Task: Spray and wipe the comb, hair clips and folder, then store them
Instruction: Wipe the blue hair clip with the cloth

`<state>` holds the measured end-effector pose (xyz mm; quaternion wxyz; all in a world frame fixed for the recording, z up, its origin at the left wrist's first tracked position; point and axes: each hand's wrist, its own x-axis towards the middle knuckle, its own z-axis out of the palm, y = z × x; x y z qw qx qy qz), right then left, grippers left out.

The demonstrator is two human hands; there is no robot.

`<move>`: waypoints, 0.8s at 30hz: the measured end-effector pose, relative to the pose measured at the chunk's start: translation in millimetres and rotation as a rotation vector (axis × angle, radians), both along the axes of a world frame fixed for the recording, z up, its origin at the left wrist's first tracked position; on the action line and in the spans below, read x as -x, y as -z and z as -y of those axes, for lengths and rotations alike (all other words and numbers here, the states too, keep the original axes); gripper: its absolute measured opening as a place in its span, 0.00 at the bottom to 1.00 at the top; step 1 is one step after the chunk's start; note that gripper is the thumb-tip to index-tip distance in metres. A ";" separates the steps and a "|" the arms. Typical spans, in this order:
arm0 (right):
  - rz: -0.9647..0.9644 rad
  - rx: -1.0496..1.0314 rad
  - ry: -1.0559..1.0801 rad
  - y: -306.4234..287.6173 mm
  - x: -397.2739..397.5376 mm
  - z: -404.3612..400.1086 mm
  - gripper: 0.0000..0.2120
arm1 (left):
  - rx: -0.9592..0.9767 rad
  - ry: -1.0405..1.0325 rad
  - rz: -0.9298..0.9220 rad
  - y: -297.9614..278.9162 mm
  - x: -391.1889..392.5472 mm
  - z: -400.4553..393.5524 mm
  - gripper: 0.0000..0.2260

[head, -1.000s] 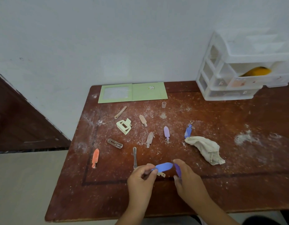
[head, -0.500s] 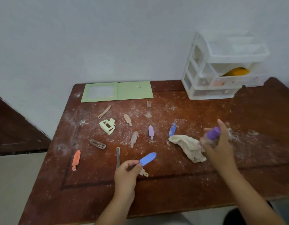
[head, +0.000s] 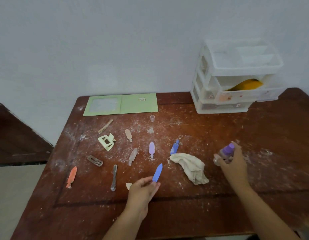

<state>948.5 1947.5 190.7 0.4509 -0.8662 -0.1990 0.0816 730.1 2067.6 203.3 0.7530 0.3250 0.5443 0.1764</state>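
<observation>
The step in hand appears to be spraying one hair clip. The left hand (head: 144, 187) pinches the blue hair clip (head: 157, 172) at its lower end, above the desk (head: 193, 213) near the front edge, tip pointing away from the person. The right hand (head: 232, 163) grips the purple-capped spray bottle (head: 226, 151) toward the right edge, well apart from the clip. The next move likely calls for aiming the nozzle at the clip, then taking the cloth (head: 191, 168), which lies between the hands.
</observation>
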 end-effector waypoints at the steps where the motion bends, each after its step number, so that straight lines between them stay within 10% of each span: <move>1: 0.011 0.008 0.006 -0.7 1.1 3.1 0.31 | 0.007 0.019 -0.003 -1.6 -0.7 1.1 0.05; 7: 0.734 -0.222 -0.203 -0.9 34.9 11.2 0.12 | -0.021 0.084 -0.058 -4.2 1.5 7.5 0.05; 15: 0.368 0.511 -0.504 29.3 36.6 -42.0 0.21 | -0.106 0.102 -0.048 -16.1 2.0 11.7 0.05; 21: 0.079 -0.016 -0.605 6.8 50.2 -31.9 0.23 | -0.156 0.058 -0.053 -19.1 2.9 12.1 0.04; 24: 0.293 -0.133 -0.921 -8.5 70.5 -28.5 0.24 | -0.208 0.099 0.007 -27.2 -2.8 15.7 0.06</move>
